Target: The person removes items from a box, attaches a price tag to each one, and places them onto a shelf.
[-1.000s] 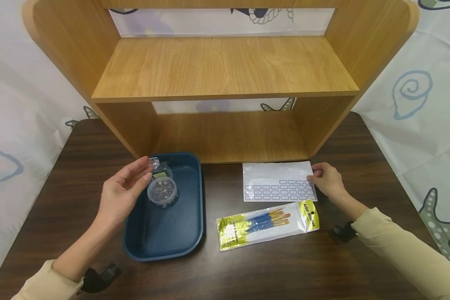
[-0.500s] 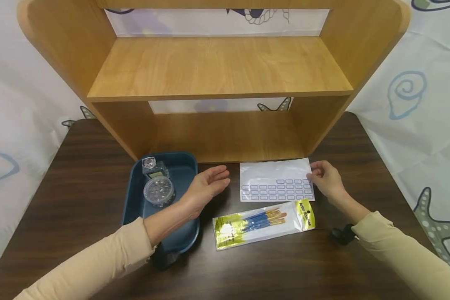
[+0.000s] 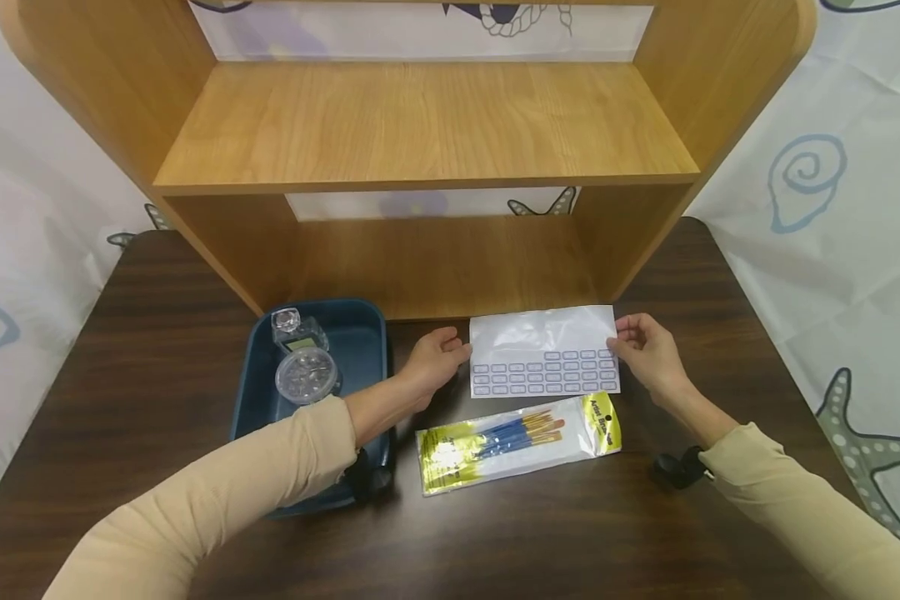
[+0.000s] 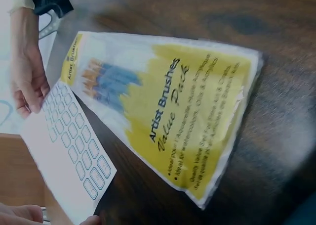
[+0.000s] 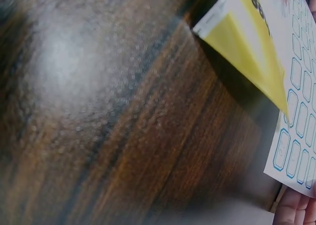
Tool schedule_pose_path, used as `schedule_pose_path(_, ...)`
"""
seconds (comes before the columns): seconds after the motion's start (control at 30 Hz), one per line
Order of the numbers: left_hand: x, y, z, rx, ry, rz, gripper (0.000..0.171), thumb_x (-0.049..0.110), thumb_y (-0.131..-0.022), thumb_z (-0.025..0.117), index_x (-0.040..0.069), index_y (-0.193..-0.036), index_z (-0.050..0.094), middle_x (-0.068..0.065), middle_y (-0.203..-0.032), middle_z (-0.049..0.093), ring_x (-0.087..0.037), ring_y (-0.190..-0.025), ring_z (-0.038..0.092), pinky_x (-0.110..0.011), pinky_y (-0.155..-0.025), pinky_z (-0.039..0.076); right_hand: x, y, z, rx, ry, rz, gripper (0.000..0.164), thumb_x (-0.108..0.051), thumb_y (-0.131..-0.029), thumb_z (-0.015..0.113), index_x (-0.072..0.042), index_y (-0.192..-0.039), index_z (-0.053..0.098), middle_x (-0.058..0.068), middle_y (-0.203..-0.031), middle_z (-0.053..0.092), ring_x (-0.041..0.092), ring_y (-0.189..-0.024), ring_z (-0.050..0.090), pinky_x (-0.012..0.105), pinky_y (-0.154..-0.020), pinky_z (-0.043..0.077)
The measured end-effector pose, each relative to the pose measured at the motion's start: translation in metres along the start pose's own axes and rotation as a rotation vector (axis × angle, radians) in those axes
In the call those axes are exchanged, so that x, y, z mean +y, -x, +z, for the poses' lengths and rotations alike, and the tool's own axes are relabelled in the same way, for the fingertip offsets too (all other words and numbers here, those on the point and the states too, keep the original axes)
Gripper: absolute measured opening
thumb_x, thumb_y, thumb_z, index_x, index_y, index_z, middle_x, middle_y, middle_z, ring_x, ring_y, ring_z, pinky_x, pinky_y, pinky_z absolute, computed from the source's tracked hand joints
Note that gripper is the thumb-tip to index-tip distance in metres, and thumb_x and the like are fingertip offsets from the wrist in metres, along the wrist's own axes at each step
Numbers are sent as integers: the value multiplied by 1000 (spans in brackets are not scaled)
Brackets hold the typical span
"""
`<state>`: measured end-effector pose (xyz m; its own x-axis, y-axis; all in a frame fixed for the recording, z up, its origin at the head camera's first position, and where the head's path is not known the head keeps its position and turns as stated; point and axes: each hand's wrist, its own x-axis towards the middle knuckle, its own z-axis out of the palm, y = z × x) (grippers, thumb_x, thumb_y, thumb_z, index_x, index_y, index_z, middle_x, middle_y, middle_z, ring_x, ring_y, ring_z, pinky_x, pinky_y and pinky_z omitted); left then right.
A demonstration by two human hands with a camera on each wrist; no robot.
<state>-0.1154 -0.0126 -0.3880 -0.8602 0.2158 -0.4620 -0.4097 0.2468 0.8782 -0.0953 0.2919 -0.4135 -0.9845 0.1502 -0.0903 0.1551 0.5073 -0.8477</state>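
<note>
A white sheet of blue-bordered labels [image 3: 543, 350] lies in front of the shelf, its upper part blank. My right hand [image 3: 658, 360] pinches its right edge, thumb on top. At the opposite edge, my left hand [image 3: 431, 367] has loosely extended fingers; the thumb tip is at the sheet's edge, with no clear grip. In the left wrist view, the left fingers [image 4: 19, 214] show only at the bottom corner. Just below the sheet is a clear and yellow pack of artist brushes [image 3: 521, 443], the blue handles visible through the plastic.
A dark blue tray [image 3: 371, 337] stands left, partly under my left forearm. It holds a round clear container [image 3: 306, 375] and a small clear bottle [image 3: 300, 332]. A wooden shelf unit [image 3: 420, 125] rises behind, on the dark wood table [image 3: 570, 533].
My left hand has left the bottle in the tray and swung right to the label sheet's left edge. My right hand has kept its hold on the right edge.
</note>
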Motion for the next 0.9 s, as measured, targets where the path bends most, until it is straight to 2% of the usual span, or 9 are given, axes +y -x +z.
schedule_pose_path(0.27,3,-12,8,27,-54,-35,59,11,-106,50,-9,-157,28,-29,-157,44,-39,-148,43,-48,-122,36,-3,0,2,6,-56,9,27,7,-98,59,13,-123,51,13,-103,56,2,-85,49,10,-70,44)
schedule_pose_path(0.4,0,-16,11,65,-36,-29,54,7,-105,52,-8,-154,37,-27,-152,50,-38,-142,49,-47,-120,40,-4,1,1,17,-81,21,27,6,-98,59,13,-123,50,10,-102,55,2,-86,49,9,-71,44)
schedule_pose_path(0.53,-1,-17,11,111,0,-3,45,2,-104,52,-7,-148,47,-26,-140,58,-35,-128,58,-45,-115,46,-7,1,2,12,-120,31,27,6,-99,59,13,-124,50,5,-100,55,1,-84,50,9,-72,47)
schedule_pose_path(0.7,-1,-17,9,158,27,13,37,3,-105,51,-6,-141,54,-23,-129,62,-28,-114,59,-43,-108,50,-10,0,2,1,-178,55,26,4,-99,59,11,-123,50,-8,-94,54,-2,-82,52,11,-73,50)
schedule_pose_path(0.9,0,-17,6,173,91,22,40,5,-106,49,-7,-144,50,-24,-134,58,-30,-120,57,-44,-113,47,-14,-1,1,-35,-279,127,17,-1,-100,61,0,-116,54,-16,-86,57,-1,-81,55,15,-72,50)
